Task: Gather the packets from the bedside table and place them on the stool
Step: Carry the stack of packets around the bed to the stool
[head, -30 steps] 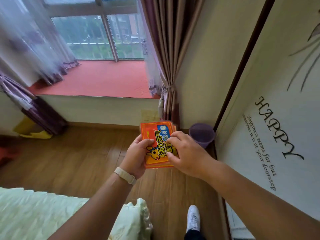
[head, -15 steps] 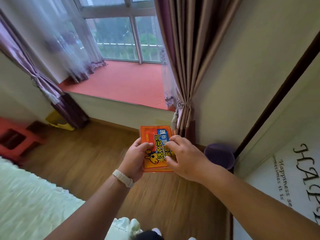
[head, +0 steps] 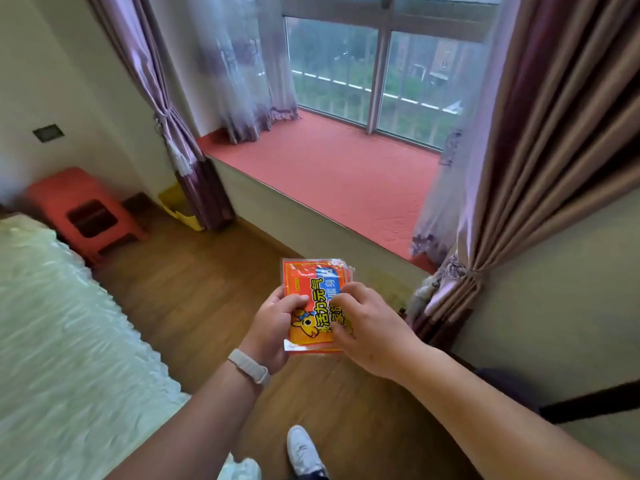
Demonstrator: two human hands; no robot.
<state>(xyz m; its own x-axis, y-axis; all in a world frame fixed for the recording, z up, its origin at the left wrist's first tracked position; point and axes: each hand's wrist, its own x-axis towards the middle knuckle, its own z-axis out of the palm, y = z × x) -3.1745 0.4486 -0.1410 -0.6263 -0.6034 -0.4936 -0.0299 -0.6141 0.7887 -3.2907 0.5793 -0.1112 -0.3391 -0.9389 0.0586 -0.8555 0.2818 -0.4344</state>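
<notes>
A stack of orange packets (head: 306, 292) with yellow and blue print is held in front of me, above the wooden floor. My left hand (head: 272, 327) grips the stack's left edge, thumb on the top packet. My right hand (head: 367, 327) covers the stack's right side, fingers pressed on it. The red plastic stool (head: 81, 207) stands far left on the floor, beside the bed and near the wall, well away from both hands. Its top looks bare. The bedside table is out of view.
A bed with a pale green cover (head: 59, 341) fills the lower left. A red window seat (head: 329, 174) runs across the back. Tied curtains (head: 512, 188) hang at right and left. A yellow bin (head: 180, 209) sits by the left curtain. My white shoe (head: 304, 452) is below.
The view has swung left: the red stool and more of the bed have come into sight, and the lettered wall has left it. Both hands still hold the packets the same way.
</notes>
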